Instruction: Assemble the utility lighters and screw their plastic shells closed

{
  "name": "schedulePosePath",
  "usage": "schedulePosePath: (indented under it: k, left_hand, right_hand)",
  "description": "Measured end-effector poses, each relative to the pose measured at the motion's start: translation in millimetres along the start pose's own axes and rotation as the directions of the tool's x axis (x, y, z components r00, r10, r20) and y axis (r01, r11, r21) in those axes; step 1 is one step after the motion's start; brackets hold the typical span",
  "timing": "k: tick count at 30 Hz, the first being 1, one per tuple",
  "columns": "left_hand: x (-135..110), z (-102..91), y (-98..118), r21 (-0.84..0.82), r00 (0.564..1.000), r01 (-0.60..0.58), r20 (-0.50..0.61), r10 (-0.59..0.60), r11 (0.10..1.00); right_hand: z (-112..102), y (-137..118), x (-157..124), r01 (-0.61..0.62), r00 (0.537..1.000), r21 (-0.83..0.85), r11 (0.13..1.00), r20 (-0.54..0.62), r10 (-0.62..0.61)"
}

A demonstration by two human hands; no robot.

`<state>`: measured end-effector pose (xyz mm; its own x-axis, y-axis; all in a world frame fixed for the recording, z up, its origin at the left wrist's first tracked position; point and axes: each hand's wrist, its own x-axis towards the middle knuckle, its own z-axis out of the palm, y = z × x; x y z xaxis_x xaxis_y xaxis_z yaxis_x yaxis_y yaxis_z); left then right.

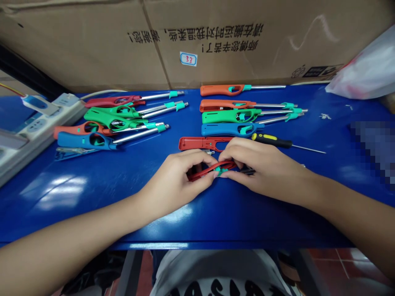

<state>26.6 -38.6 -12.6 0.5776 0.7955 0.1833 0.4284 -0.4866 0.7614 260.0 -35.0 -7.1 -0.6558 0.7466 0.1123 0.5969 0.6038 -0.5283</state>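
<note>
At the far left, a long white plastic power strip (46, 119) lies aslant on the glossy blue table (123, 213); just to its right I see a fanned group of long-nosed lighters, from back to front a red plastic one (112, 101), two green plastic ones (117, 120), an orange plastic one (66, 131) and a blue plastic one (82, 140), their metal tubes pointing right; behind stands a brown cardboard box (101, 45) with upside-down print and a small white, blue-edged label (188, 59); near the middle, the left hand (175, 172) pinches a curved red plastic lighter shell (200, 176) above the table's front half; a turquoise plastic piece (220, 169) shows at the fingertips; just beyond lies an open red plastic half-casing (191, 143); the right hand (262, 168) grips the shell's other end, and I can't tell what the dark thing under its palm is; behind it lie two orange lighters (216, 90), a green lighter (212, 116) and a blue lighter (226, 129); a black-and-yellow screwdriver (271, 140) lies just beyond the right hand; farther right are tiny pale bits (324, 116) and a whitish plastic bag (367, 68).
</note>
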Motion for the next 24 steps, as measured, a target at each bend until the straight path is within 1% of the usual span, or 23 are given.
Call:
schedulePosePath:
  k: [3, 9, 17, 21, 24]
  left_hand:
    - [1.0, 1.2, -1.0, -0.032, 0.999, 0.034, -0.018, -0.035, 0.999]
    - [-0.1, 1.3, -3.0, 0.042, 0.998, -0.026, -0.048, 0.028, 0.999]
    - [1.1, -1.5, -2.3, 0.042, 0.999, 0.002, -0.043, 0.000, 0.999]
    - [0.9, -2.0, -2.1, 0.064, 1.000, -0.009, -0.019, 0.011, 0.998]
    - [-0.2, -1.6, -3.4, 0.110, 0.998, -0.052, -0.035, 0.056, 0.993]
  right_hand:
    - [1.3, -0.1, 0.3, 0.013, 1.000, -0.009, 1.000, -0.013, -0.013]
    - [2.7, -0.9, -0.1, 0.035, 0.999, -0.068, 0.997, -0.011, -0.036]
    - [-1.1, 5.3, -1.9, 0.115, 0.993, -0.229, 0.967, -0.010, -0.120]
    - [-2.1, 5.4, -1.2, 0.102, 0.995, -0.246, 0.964, 0.016, -0.101]
    - [-1.3, 5.0, -1.6, 0.085, 0.996, -0.255, 0.963, -0.002, -0.088]
